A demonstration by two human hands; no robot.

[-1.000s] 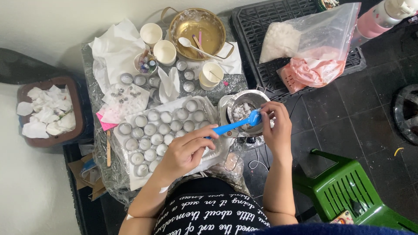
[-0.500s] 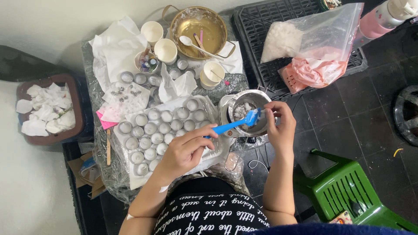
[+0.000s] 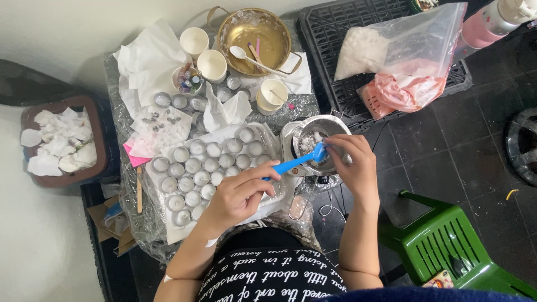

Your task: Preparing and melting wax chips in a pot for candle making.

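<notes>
My left hand grips the handle of a blue spatula. Its blade reaches into a small steel pot that holds white lumps. My right hand rests over the pot's near rim, fingers at the spatula's blade. Left of the pot, several small round metal cups with white filling stand in rows on white paper.
A brass bowl with a white spoon and paper cups stand at the table's far side. A clear bag of white flakes lies on a black crate. A brown bin of tissues is left, a green plastic chair right.
My right hand has slid a little left over the pot's rim toward the spatula blade. My left hand and the spatula have barely moved.
</notes>
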